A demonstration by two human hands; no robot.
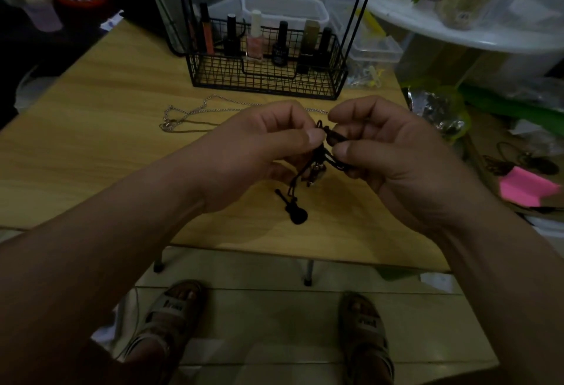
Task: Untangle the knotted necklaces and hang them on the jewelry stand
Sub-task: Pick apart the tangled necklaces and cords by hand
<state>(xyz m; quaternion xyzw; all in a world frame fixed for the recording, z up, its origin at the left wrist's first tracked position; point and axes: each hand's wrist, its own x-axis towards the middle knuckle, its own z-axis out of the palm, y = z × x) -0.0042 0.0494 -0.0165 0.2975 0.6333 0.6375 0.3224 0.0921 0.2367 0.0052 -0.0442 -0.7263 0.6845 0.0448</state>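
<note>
Black cord (pixel 328 140), bunched into a knot, pinched from both sides and held up over the table (pixel 91 146). Left hand (pixel 259 152) closed on the knot's left edge with thumb and forefinger, remaining fingers curled underneath. Right hand (pixel 387 152) nipping a dark strand at the knot's right side, thumb pressed down, a loop of cord showing just below it. Under the grip, a black guitar pendant (pixel 294 210) dangling on a doubled length, clear of both palms, low over the wood. Among the strands just beneath the knot, something small and silvery, too dim to name.

Beyond the knuckles, a silver chain (pixel 189 114) lying loose on the table in a long loop; cannot tell whether its right end joins the tangle or merely passes behind the fingers. Farther back, the jewelry stand (pixel 213 79): black wire basket with bottles (pixel 254 39) inside, thin uprights rising out of view, no necklace visible on it.

Looks like the untangling step, with hanging not yet begun. Next move probably calls for easing slack into the knot rather than pulling it tight, teasing one loop open, then feeding the pendant end back through.
</note>
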